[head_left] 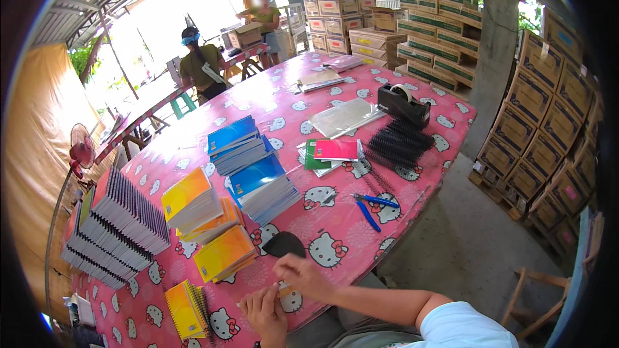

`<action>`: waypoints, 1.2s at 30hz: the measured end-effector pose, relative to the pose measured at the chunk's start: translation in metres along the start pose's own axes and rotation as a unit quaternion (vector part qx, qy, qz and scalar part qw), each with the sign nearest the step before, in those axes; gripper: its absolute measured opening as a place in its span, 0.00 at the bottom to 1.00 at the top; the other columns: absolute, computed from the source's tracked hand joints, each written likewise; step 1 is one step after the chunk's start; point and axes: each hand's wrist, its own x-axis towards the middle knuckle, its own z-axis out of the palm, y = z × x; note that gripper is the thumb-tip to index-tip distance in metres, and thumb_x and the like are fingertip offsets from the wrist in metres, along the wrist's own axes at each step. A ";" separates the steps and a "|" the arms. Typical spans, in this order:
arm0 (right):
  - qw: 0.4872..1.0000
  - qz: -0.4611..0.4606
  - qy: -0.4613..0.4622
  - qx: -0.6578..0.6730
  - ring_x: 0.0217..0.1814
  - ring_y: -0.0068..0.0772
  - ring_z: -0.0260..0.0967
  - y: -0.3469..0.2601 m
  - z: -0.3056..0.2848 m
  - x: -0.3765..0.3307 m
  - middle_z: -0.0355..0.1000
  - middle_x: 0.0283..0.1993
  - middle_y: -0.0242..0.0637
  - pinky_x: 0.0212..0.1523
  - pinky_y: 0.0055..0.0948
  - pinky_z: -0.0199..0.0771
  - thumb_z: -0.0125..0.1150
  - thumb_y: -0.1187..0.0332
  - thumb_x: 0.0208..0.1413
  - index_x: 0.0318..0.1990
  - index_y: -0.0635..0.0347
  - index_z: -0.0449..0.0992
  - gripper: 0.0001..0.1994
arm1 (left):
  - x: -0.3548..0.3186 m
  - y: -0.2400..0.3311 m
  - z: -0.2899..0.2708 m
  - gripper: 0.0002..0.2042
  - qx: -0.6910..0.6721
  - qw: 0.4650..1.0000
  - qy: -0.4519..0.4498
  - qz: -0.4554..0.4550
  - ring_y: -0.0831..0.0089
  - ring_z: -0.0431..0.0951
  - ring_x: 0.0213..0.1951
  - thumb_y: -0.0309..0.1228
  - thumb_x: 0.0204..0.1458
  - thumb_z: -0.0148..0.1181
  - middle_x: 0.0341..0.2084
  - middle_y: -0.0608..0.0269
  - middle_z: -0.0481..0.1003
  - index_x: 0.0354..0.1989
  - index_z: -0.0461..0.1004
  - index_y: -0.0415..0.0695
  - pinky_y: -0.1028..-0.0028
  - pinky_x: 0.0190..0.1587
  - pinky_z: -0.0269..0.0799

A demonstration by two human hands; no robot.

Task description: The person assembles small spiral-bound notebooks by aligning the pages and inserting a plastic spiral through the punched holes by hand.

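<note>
Cardboard boxes (535,96) with green and brown bands are stacked along the right wall. Pink cat-print table (335,219) holds notebooks sorted by cover colour: blue stacks (255,167), yellow stacks (200,219), probably so they're easy to grab. Black binding coils (400,142) sit by blue pliers (371,206). Both hands meet at the near edge, right hand (303,275) and left hand (265,312) pinching something small I can't make out.
</note>
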 end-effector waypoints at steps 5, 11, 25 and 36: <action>0.873 -0.071 0.142 -0.460 0.39 0.46 0.70 0.022 -0.148 0.080 0.72 0.34 0.43 0.43 0.41 0.71 0.60 0.65 0.53 0.36 0.63 0.74 0.10 | 0.005 0.000 0.000 0.13 -0.036 0.999 -0.009 -0.005 0.66 0.74 0.35 0.20 0.43 0.62 0.30 0.64 0.76 0.39 0.79 0.48 0.66 0.45 0.60; 0.690 0.079 0.132 -0.707 0.50 0.42 0.67 0.043 -0.247 0.105 0.71 0.43 0.41 0.48 0.40 0.70 0.58 0.63 0.52 0.38 0.60 0.74 0.11 | 0.010 0.003 0.001 0.11 -0.055 0.998 0.014 0.024 0.65 0.74 0.34 0.21 0.40 0.64 0.29 0.64 0.76 0.35 0.80 0.47 0.67 0.43 0.61; 0.951 -0.012 -0.216 -0.219 0.41 0.45 0.71 -0.077 -0.094 0.010 0.69 0.41 0.44 0.42 0.36 0.72 0.56 0.76 0.53 0.48 0.62 0.70 0.14 | 0.017 0.006 -0.005 0.11 -0.080 0.994 -0.072 -0.036 0.68 0.73 0.34 0.28 0.39 0.68 0.28 0.68 0.77 0.34 0.81 0.50 0.68 0.40 0.61; 0.954 -0.011 -0.248 -0.166 0.39 0.37 0.72 -0.055 -0.076 0.003 0.72 0.36 0.39 0.39 0.31 0.72 0.61 0.81 0.48 0.40 0.62 0.76 0.10 | 0.016 0.003 -0.010 0.09 -0.088 0.993 -0.071 -0.044 0.69 0.72 0.34 0.29 0.42 0.67 0.29 0.68 0.77 0.34 0.80 0.50 0.68 0.40 0.60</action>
